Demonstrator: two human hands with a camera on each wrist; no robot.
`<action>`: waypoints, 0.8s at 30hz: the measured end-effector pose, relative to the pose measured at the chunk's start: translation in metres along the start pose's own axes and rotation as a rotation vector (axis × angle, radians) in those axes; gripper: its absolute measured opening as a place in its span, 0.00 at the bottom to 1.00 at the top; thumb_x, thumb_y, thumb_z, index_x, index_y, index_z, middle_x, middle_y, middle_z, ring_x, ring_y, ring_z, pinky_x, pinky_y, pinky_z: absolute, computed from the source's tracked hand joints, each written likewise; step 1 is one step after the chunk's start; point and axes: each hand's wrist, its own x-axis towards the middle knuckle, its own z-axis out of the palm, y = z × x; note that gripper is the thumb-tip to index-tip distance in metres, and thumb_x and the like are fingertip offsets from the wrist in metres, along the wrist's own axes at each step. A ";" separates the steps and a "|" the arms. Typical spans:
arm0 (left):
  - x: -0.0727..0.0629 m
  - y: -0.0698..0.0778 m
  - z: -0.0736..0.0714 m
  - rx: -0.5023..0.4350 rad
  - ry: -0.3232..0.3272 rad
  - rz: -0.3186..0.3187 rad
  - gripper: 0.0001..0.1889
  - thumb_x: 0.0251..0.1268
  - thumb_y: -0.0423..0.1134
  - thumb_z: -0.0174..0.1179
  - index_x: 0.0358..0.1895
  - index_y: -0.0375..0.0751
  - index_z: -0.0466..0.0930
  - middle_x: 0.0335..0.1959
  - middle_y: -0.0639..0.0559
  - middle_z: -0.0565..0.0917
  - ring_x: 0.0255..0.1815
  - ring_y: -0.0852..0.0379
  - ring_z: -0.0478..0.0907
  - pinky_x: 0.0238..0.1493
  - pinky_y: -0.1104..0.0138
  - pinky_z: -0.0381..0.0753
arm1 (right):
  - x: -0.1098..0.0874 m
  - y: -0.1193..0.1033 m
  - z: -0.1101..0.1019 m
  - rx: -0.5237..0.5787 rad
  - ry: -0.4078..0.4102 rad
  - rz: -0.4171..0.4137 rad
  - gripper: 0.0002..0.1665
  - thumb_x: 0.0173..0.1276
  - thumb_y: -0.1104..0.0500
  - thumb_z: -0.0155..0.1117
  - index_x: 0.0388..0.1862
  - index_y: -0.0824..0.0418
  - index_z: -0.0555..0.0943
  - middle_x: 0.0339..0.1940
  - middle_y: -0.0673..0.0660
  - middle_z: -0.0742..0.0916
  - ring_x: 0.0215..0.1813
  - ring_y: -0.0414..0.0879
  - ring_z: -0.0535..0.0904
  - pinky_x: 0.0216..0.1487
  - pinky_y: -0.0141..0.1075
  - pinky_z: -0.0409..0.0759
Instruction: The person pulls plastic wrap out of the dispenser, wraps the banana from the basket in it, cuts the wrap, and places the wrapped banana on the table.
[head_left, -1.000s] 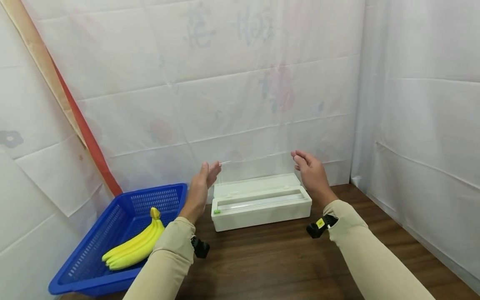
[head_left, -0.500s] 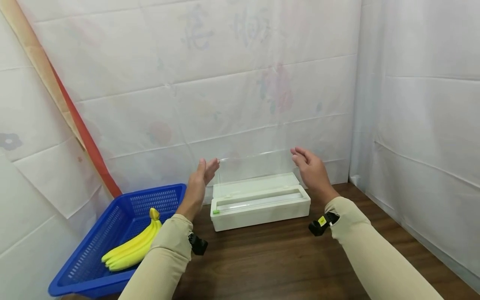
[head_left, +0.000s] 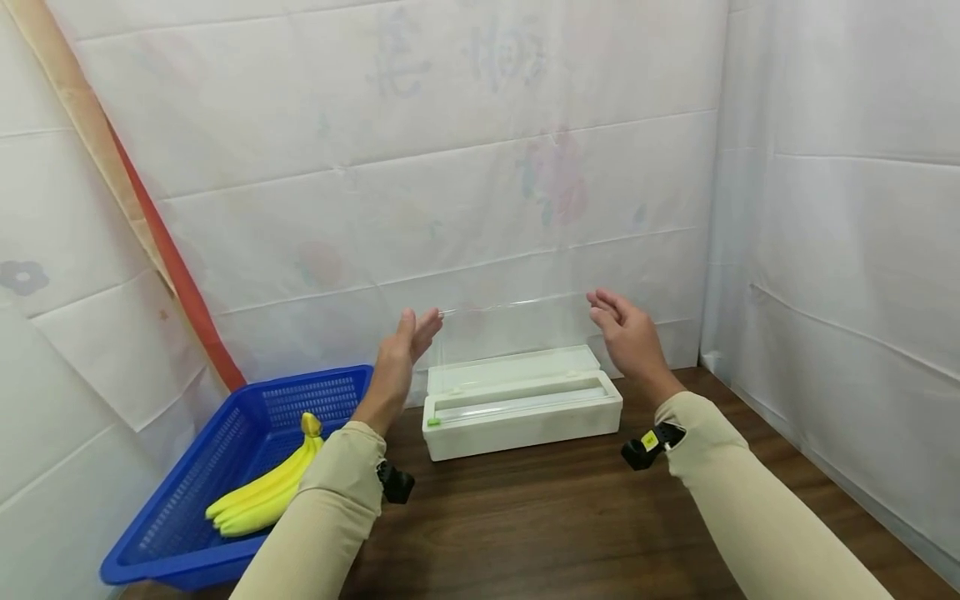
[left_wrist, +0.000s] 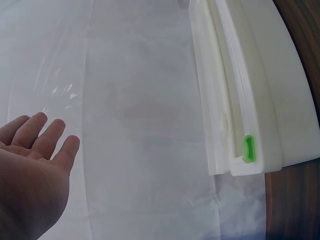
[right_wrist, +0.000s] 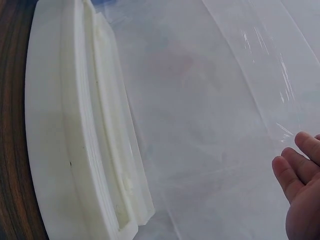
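Note:
A sheet of clear plastic wrap (head_left: 517,325) rises from a white wrap dispenser box (head_left: 525,433) on the table, its top edge stretched between my two hands. My left hand (head_left: 396,358) holds one corner at the fingertips; my right hand (head_left: 632,346) holds the other, slightly higher. Both wrist views show the fingers rather straight, with creases in the wrap (left_wrist: 65,92) beside them; the thumbs are hidden there. Behind the box its lid (head_left: 517,367) stands tilted back, and the roll (head_left: 517,404) lies inside. A green slide cutter (left_wrist: 249,149) sits at the box's left end.
To the left stands a blue plastic basket (head_left: 180,492) with a bunch of yellow bananas (head_left: 262,492) in it, partly behind my left sleeve. White sheeting (head_left: 480,208) hangs close behind the box, and more encloses both sides. The table (head_left: 510,533) is dark wood.
Both hands have risen a little, and the top edge of the plastic wrap has come up with them. The box, basket and bananas stay where they were.

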 end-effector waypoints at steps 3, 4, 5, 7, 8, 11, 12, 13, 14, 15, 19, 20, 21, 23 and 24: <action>0.001 0.002 0.002 -0.002 0.000 0.008 0.44 0.74 0.72 0.25 0.78 0.42 0.60 0.75 0.47 0.66 0.75 0.57 0.61 0.76 0.59 0.55 | -0.001 -0.001 -0.002 -0.003 0.008 -0.004 0.30 0.80 0.52 0.53 0.75 0.65 0.66 0.70 0.57 0.77 0.70 0.51 0.72 0.70 0.47 0.67; 0.001 0.002 0.002 0.000 -0.001 0.006 0.44 0.74 0.72 0.25 0.78 0.43 0.60 0.75 0.48 0.66 0.75 0.57 0.61 0.76 0.59 0.54 | -0.001 -0.001 -0.002 -0.004 0.009 -0.005 0.31 0.80 0.52 0.53 0.75 0.65 0.66 0.70 0.57 0.77 0.70 0.50 0.72 0.70 0.47 0.67; 0.001 0.002 0.002 0.000 0.001 0.005 0.44 0.74 0.72 0.25 0.78 0.43 0.59 0.75 0.48 0.66 0.75 0.57 0.61 0.76 0.59 0.54 | -0.001 -0.002 -0.002 -0.005 0.010 -0.005 0.31 0.80 0.52 0.53 0.75 0.65 0.66 0.70 0.56 0.77 0.70 0.50 0.73 0.70 0.46 0.67; 0.001 0.003 0.001 -0.001 0.003 0.007 0.43 0.75 0.71 0.25 0.78 0.42 0.59 0.75 0.46 0.66 0.75 0.57 0.61 0.76 0.59 0.54 | -0.001 -0.003 -0.001 -0.001 0.011 -0.006 0.31 0.80 0.52 0.53 0.75 0.65 0.66 0.70 0.56 0.77 0.70 0.49 0.72 0.70 0.46 0.67; 0.001 0.003 0.001 -0.002 0.005 0.008 0.43 0.76 0.70 0.25 0.78 0.42 0.59 0.75 0.46 0.66 0.75 0.57 0.61 0.76 0.58 0.54 | -0.001 -0.004 -0.001 0.001 0.011 -0.006 0.30 0.80 0.52 0.53 0.75 0.65 0.66 0.70 0.56 0.77 0.70 0.49 0.72 0.70 0.45 0.67; 0.000 0.005 0.000 -0.005 0.010 0.013 0.42 0.76 0.69 0.25 0.77 0.41 0.60 0.75 0.44 0.66 0.75 0.56 0.62 0.76 0.59 0.54 | -0.001 -0.007 0.000 0.011 0.010 -0.011 0.30 0.80 0.54 0.53 0.75 0.65 0.66 0.71 0.56 0.76 0.70 0.49 0.72 0.70 0.46 0.67; 0.000 0.006 0.000 -0.009 0.012 0.016 0.42 0.76 0.69 0.25 0.77 0.41 0.60 0.75 0.45 0.67 0.75 0.56 0.62 0.76 0.59 0.55 | 0.000 -0.007 0.000 0.014 0.010 -0.014 0.30 0.80 0.54 0.53 0.75 0.65 0.66 0.71 0.57 0.76 0.71 0.49 0.72 0.70 0.46 0.67; 0.000 0.007 -0.001 -0.009 0.013 0.016 0.43 0.76 0.70 0.25 0.77 0.41 0.60 0.75 0.46 0.67 0.75 0.57 0.62 0.76 0.59 0.54 | 0.000 -0.008 0.000 0.016 0.009 -0.015 0.30 0.80 0.54 0.53 0.75 0.65 0.66 0.71 0.56 0.76 0.71 0.49 0.71 0.70 0.46 0.67; 0.000 0.008 -0.001 -0.010 0.015 0.018 0.43 0.76 0.70 0.25 0.77 0.41 0.60 0.74 0.47 0.67 0.75 0.57 0.62 0.76 0.60 0.54 | 0.000 -0.009 0.000 0.018 0.008 -0.018 0.30 0.80 0.54 0.52 0.75 0.65 0.66 0.71 0.56 0.76 0.71 0.49 0.71 0.71 0.46 0.67; -0.001 0.008 -0.001 -0.010 0.016 0.020 0.43 0.75 0.71 0.25 0.77 0.41 0.60 0.74 0.47 0.67 0.75 0.57 0.62 0.76 0.60 0.54 | 0.000 -0.010 0.000 0.018 0.006 -0.021 0.30 0.80 0.53 0.52 0.75 0.65 0.66 0.71 0.57 0.76 0.71 0.49 0.71 0.71 0.46 0.67; -0.001 0.011 -0.002 -0.008 0.020 0.031 0.42 0.77 0.69 0.25 0.77 0.41 0.60 0.74 0.50 0.68 0.74 0.59 0.62 0.75 0.61 0.55 | 0.001 -0.012 -0.001 0.018 0.010 -0.025 0.30 0.80 0.53 0.52 0.75 0.64 0.66 0.71 0.56 0.76 0.71 0.48 0.71 0.71 0.46 0.66; 0.000 0.011 -0.002 -0.009 0.021 0.036 0.41 0.77 0.68 0.25 0.77 0.41 0.60 0.73 0.50 0.68 0.74 0.59 0.62 0.75 0.61 0.55 | 0.001 -0.013 -0.001 0.018 0.011 -0.027 0.30 0.80 0.53 0.52 0.75 0.64 0.66 0.71 0.56 0.76 0.71 0.48 0.71 0.71 0.46 0.66; 0.000 0.012 -0.002 -0.008 0.022 0.037 0.41 0.78 0.67 0.25 0.77 0.41 0.60 0.74 0.50 0.68 0.74 0.59 0.63 0.75 0.61 0.55 | 0.001 -0.014 -0.001 0.017 0.012 -0.028 0.30 0.80 0.53 0.52 0.75 0.64 0.66 0.71 0.56 0.76 0.71 0.48 0.71 0.71 0.46 0.66; 0.000 0.013 -0.002 -0.005 0.025 0.037 0.41 0.78 0.68 0.25 0.77 0.41 0.60 0.74 0.50 0.68 0.74 0.59 0.63 0.75 0.62 0.55 | 0.001 -0.015 -0.001 0.024 0.009 -0.029 0.30 0.80 0.53 0.52 0.76 0.64 0.66 0.71 0.56 0.76 0.72 0.48 0.71 0.71 0.46 0.66; 0.000 0.014 -0.002 -0.006 0.027 0.039 0.40 0.78 0.67 0.25 0.77 0.41 0.60 0.74 0.49 0.68 0.74 0.59 0.63 0.75 0.62 0.55 | 0.000 -0.016 -0.001 0.029 0.007 -0.030 0.30 0.80 0.53 0.52 0.76 0.63 0.65 0.72 0.56 0.75 0.72 0.48 0.70 0.71 0.46 0.66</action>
